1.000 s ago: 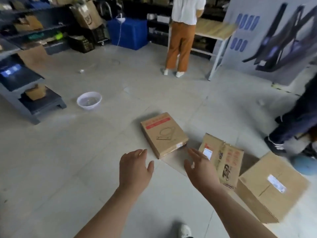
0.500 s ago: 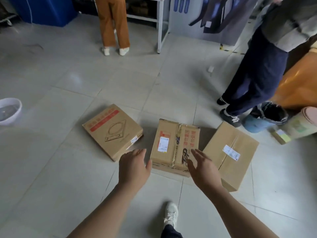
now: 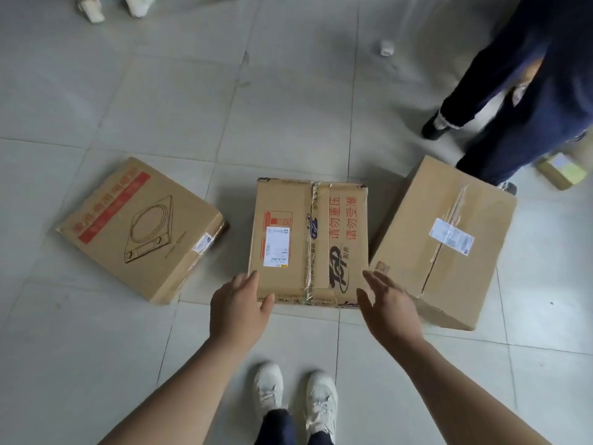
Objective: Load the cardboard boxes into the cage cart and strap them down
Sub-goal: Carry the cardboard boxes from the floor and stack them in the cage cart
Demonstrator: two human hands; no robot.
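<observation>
Evidently an early stage: flat box [image 3: 141,229], middle box [image 3: 308,239] and large box [image 3: 446,242] all lie on the floor [image 3: 192,91], none loaded or strapped; no cage cart is in view. Left hand [image 3: 237,311] and right hand [image 3: 390,311], spread wide and empty, flank the middle box's near corners.

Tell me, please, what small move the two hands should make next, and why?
Probably close both hands on the sides of the middle box and lift. The left hand is open at its near left corner, the right hand open at its near right corner; neither grips it yet, and it lies flat on the floor.
</observation>
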